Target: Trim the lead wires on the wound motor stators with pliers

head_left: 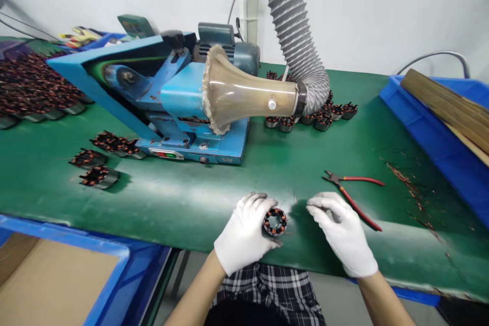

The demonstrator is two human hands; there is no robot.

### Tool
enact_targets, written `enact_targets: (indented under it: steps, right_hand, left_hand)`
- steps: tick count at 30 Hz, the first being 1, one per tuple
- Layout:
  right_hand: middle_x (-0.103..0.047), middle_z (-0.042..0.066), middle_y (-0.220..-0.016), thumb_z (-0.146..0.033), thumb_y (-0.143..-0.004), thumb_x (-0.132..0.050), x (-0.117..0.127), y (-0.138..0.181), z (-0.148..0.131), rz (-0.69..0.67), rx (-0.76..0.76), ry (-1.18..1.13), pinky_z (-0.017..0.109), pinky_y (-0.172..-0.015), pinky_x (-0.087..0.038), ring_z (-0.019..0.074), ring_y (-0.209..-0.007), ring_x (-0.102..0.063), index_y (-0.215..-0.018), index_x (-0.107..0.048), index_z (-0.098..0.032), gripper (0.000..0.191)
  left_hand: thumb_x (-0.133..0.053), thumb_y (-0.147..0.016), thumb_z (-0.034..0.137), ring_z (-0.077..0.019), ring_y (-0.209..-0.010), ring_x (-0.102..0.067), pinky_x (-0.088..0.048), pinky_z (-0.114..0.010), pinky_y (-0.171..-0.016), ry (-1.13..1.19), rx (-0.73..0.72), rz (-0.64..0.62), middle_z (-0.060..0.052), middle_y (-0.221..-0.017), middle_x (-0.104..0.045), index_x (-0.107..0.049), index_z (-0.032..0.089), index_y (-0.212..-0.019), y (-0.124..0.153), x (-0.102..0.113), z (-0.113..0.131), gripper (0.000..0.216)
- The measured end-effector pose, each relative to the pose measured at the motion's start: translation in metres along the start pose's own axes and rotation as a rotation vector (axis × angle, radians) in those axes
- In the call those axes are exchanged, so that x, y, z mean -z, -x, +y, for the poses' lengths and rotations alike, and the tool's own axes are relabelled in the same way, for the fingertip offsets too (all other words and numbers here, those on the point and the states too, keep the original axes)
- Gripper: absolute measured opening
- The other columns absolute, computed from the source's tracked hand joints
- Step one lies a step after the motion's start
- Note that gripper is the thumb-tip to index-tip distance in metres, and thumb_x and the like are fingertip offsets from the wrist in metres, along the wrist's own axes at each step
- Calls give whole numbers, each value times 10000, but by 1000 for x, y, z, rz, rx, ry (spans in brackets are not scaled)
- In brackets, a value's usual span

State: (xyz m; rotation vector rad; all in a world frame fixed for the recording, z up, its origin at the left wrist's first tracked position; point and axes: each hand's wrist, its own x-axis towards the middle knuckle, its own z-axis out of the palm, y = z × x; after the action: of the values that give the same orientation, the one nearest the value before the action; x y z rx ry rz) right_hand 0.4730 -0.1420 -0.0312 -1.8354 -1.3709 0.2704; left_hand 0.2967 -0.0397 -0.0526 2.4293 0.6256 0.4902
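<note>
My left hand (248, 232), in a white glove, is wrapped round a small ring-shaped motor stator (275, 232) with copper windings and black insulation. The stator's open face is turned up towards me, and thin wire ends stick out at its rim. To the right, apart from the stator, my gloved right hand (340, 229) has thumb and fingers pinched together; what is between them, if anything, cannot be made out. Diagonal cutters (336, 179) with red handles lie with handles spread on the green bench, just beyond my right hand. A short wire piece (295, 197) lies between the hands.
A blue belt machine (179, 91) with a tan funnel hood (248, 94) and grey duct hose (294, 20) stands behind. Several stators (100, 177) sit left, others (323, 121) under the hose, and a large pile (42, 86) far left. Wire scraps (408, 183) lie near a blue bin (428, 137).
</note>
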Motion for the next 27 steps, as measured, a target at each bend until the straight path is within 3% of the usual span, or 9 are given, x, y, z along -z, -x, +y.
enact_targets:
  steps: [2,4,8,11,14,17,20,24,27]
  right_hand:
    - [-555,74,-1077,-249,-906,-414,3,-7,-11,-209,141,35,330,-813,-450,208,-966,-527,-1076,-549,-197,224]
    - [-554,92,-1100,-188,-912,-333,0,-11,-21,-366,238,202,347,-818,-444,212,-961,-528,-1219,-456,-176,331]
    - [-573,62,-754,-74,-830,-344,-11,-10,-24,-409,319,442,311,-683,-437,195,-708,-526,-987,-591,-158,305]
    - [-534,57,-703,-20,-789,-345,-7,2,-12,-384,351,466,313,-653,-411,197,-676,-491,-937,-607,-159,332]
    - [-543,59,-716,-60,-843,-322,11,16,5,-400,317,410,324,-625,-414,204,-663,-496,-962,-598,-166,319]
    - [-601,80,-857,-167,-904,-328,32,26,15,-318,154,300,331,-685,-447,213,-759,-552,-1023,-575,-165,274]
    - [-591,65,-1045,-267,-914,-394,38,30,9,-241,-25,202,304,-768,-449,208,-893,-561,-1154,-521,-209,278]
    - [-606,45,-1013,-238,-886,-437,15,17,-12,-543,-4,161,302,-742,-443,209,-860,-572,-1330,-346,-269,454]
    - [-641,51,-896,-192,-866,-428,-4,3,-23,-717,-18,146,277,-630,-437,206,-732,-596,-1397,-163,-195,594]
  left_hand:
    - [-766,-526,376,-298,-1131,-443,-351,-482,-969,0,-26,10,-114,-1199,-486,-287,188,-1260,0,-2,1,896]
    - [-756,-551,362,-301,-1123,-453,-363,-480,-961,-19,-29,26,-133,-1217,-474,-213,169,-1300,0,-5,3,944]
    - [-704,-622,312,-294,-1047,-497,-349,-503,-957,-52,11,82,-110,-1084,-533,-330,168,-1216,-1,-10,7,717]
    - [-695,-626,319,-272,-1006,-513,-305,-508,-990,-28,2,66,-84,-1007,-540,-404,172,-1120,-2,-9,9,592]
    - [-720,-598,318,-271,-1015,-500,-324,-504,-973,-12,18,27,-76,-1008,-534,-413,186,-1088,-3,-7,9,593]
    - [-734,-589,322,-288,-1024,-486,-349,-515,-936,-31,76,2,-75,-1016,-527,-404,205,-1099,-1,-4,9,619]
    - [-761,-538,401,-326,-1102,-426,-333,-527,-944,-2,47,-41,-120,-1131,-469,-275,196,-1246,-1,3,14,883]
    - [-728,-549,455,-331,-1188,-356,-363,-468,-946,96,17,-142,-175,-1305,-308,-44,179,-1352,-5,14,25,1091]
    - [-688,-607,390,-310,-1125,-436,-422,-422,-883,125,71,-253,-152,-1294,-336,-72,193,-1357,-11,19,31,990]
